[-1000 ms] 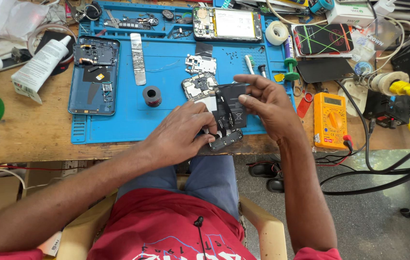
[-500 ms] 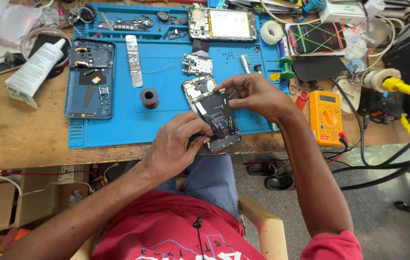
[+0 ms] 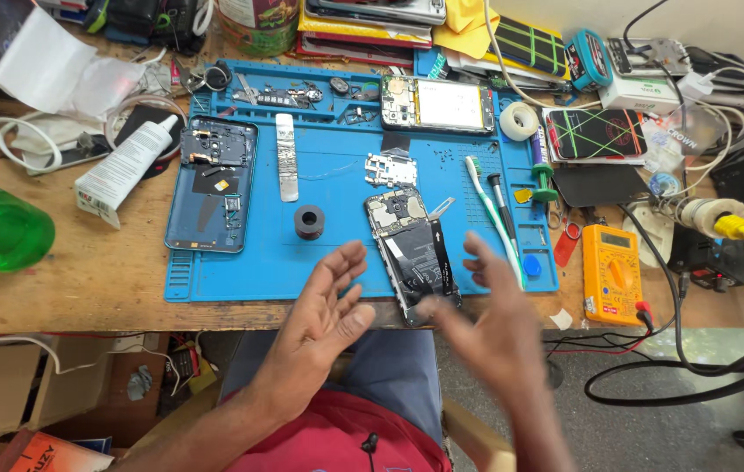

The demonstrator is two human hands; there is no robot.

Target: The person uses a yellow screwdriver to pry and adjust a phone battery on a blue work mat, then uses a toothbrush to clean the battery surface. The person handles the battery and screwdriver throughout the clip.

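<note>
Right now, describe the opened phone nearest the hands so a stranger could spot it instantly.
Start at the blue repair mat on the wooden bench. At its front edge, between the open left hand and the blurred right hand, lies the opened phone, tilted, its lower end overhanging the mat. Unlike the blue back cover at left and the white-screened phone at the back, its dark internals face up.

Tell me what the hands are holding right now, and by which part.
Nothing: left hand and right hand hover open beside the opened phone, which lies on the blue mat.

Opened phone [image 3: 413, 253] on the mat [image 3: 328, 175] between both hands, tape roll [image 3: 308, 221] to its left, multimeter [image 3: 612, 271] right.
</note>
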